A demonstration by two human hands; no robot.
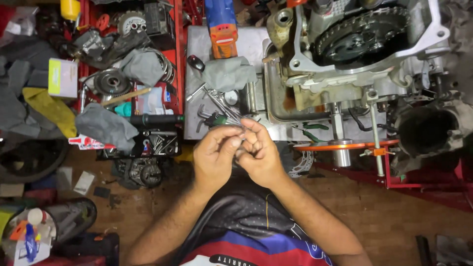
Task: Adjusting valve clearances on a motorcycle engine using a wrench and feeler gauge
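Head view: left hand [214,152] and right hand [258,152] meet at centre, fingers [231,143] of both pinching small metal part [241,132], held close for inspection. At 12 o'clock, loose tools [219,106] on metal desk [194,74], grey rag [229,73]. At 1 o'clock, engine [364,54] on red stand [419,184], sprocket [362,32] exposed.

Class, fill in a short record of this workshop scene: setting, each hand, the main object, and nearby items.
Setting: cluttered workshop seen from above
Left hand: fingertips pinched on a small metal part, too small to identify
Right hand: fingers curled, meeting the left hand at that part
Main object: engine with exposed sprocket, on a stand
Nearby: grey rag, loose tools, red tray of parts
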